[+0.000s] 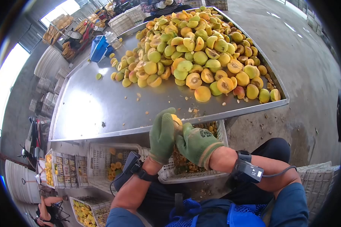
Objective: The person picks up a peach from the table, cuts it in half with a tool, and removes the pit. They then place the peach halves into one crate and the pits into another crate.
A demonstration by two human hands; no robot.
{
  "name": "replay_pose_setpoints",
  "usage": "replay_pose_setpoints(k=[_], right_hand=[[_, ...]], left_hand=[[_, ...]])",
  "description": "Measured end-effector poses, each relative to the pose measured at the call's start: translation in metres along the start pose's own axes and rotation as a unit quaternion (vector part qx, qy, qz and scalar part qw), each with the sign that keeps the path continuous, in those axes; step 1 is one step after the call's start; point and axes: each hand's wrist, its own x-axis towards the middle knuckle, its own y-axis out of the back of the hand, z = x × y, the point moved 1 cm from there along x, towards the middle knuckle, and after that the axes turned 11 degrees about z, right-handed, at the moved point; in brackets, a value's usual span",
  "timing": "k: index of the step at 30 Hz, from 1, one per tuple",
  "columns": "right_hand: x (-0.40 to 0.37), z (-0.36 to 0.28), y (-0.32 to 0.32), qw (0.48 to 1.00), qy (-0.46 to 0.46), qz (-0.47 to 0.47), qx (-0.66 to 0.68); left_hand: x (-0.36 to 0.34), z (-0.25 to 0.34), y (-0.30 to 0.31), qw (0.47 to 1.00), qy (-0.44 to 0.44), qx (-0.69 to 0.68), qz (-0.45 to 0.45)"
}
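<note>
Both of my hands wear green knit gloves and meet just in front of the table's near edge. My left hand (163,137) is closed around a yellow peach piece (176,120), which shows at its fingertips. Right against it, my right hand (197,143) has its fingers curled in; whatever they grip is hidden. Beneath the hands stands a white plastic crate (223,133) with small brown and yellow scraps (189,166) in it. Ahead, a large heap of peaches (201,58), many cut in half with pits showing, lies on the metal table (117,109).
At the table's far left stand a blue container (98,49) and a clear bottle (112,39). Left of my legs, a crate (96,153) holds several peach pieces; more fruit crates (83,202) stand nearby. Across the table is a person with gloved hands (161,4). Another person (45,208) sits lower left.
</note>
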Motion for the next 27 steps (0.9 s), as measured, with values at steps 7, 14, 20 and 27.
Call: replay_pose_setpoints(k=[7,14,20,27], right_hand=[[0.004,0.009,-0.005,0.998,0.039,0.036,-0.025],[0.005,0.001,-0.005,0.999,0.002,-0.002,-0.040],[0.003,0.001,-0.011,0.999,0.006,0.011,0.046],[0.003,-0.006,-0.003,0.996,-0.041,0.010,0.081]], left_hand=[[0.005,-0.001,-0.001,1.000,0.018,0.010,0.011],[0.011,-0.012,0.004,0.997,-0.024,0.079,0.006],[0.006,-0.005,0.000,0.997,-0.026,0.025,0.068],[0.007,-0.003,0.005,0.985,-0.148,0.082,0.045]])
